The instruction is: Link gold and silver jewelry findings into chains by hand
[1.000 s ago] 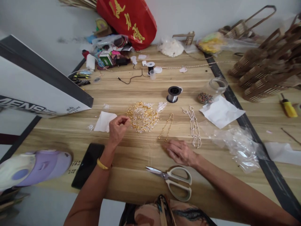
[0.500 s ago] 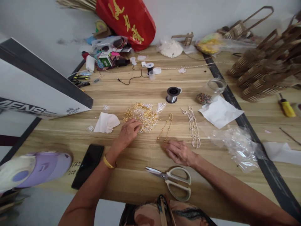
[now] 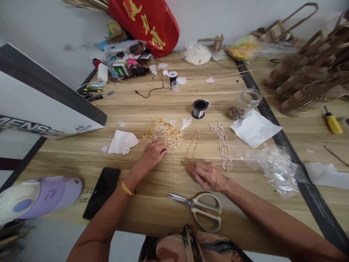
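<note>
My left hand (image 3: pixel 153 154) is at the near edge of a pile of gold and silver beads (image 3: pixel 170 135), fingers curled and pressed together; anything between the fingertips is too small to make out. My right hand (image 3: pixel 207 176) rests on the table with its fingers closed at the near end of a gold beaded chain (image 3: pixel 195 142), which lies in a narrow loop away from me. To the right of that chain lie silver beaded strands (image 3: pixel 224 147) with round clasps at the far end. Scissors (image 3: pixel 200 208) with white handles lie slightly apart in front of my right hand.
A wire spool (image 3: pixel 200 109) and a glass jar of beads (image 3: pixel 244 105) stand beyond the chains. Plastic bags (image 3: pixel 280 169) and white paper (image 3: pixel 256 128) lie right. Left are a tissue (image 3: pixel 122 142), a black phone (image 3: pixel 101 193) and a large box (image 3: pixel 51 98).
My left hand has drawn back slightly toward me and right along the near edge of the bead pile. My right hand and the gold chain have barely moved.
</note>
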`<state>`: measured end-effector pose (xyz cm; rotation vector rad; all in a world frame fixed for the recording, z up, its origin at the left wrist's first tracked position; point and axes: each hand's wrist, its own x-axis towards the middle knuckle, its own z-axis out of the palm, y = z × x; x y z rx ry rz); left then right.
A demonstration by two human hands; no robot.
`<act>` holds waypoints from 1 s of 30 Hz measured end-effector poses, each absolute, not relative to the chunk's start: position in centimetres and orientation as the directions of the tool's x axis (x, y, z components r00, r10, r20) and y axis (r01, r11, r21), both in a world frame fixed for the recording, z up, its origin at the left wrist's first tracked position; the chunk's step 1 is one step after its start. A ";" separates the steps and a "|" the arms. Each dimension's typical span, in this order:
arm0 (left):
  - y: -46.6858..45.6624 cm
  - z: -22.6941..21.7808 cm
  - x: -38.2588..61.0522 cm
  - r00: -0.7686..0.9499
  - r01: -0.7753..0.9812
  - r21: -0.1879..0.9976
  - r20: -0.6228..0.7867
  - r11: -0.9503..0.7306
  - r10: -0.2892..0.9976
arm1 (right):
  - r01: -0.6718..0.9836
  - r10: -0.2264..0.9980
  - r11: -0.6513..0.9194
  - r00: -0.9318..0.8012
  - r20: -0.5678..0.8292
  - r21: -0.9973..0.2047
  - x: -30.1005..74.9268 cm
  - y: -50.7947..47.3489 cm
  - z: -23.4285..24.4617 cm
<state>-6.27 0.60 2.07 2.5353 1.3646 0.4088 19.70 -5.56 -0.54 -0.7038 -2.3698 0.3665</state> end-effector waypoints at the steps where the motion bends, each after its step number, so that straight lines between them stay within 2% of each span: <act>1: 0.6 2.1 -6.2 0.525 0.777 0.330 0.129 -0.535 0.842 | 0.392 0.568 0.819 -0.660 0.492 -0.419 19.7 -5.6 -0.5; 7: 0.7 2.4 -5.8 0.527 0.801 0.275 0.101 -0.533 0.844 | 0.397 0.565 0.823 -0.649 0.510 -0.406 19.7 -5.6 -0.5; 13: 0.5 2.4 -5.9 0.484 0.807 0.284 0.187 -0.518 0.855 | 0.400 0.595 0.798 -0.642 0.484 -0.450 19.8 -5.5 -0.6; 18: 0.4 2.3 -6.4 0.374 0.793 0.392 0.291 -0.466 0.881 | 0.387 0.669 0.734 -0.550 0.499 -0.558 19.7 -5.2 -0.2; 24: 0.4 1.8 -6.6 0.241 0.771 0.529 0.271 -0.353 0.932 | 0.374 0.799 0.587 -0.410 0.439 -0.719 19.6 -5.2 0.1; 30: 0.2 2.3 -5.7 0.156 0.625 0.724 0.251 -0.292 0.955 | 0.335 0.894 0.432 -0.279 0.350 -0.837 19.7 -5.2 -0.3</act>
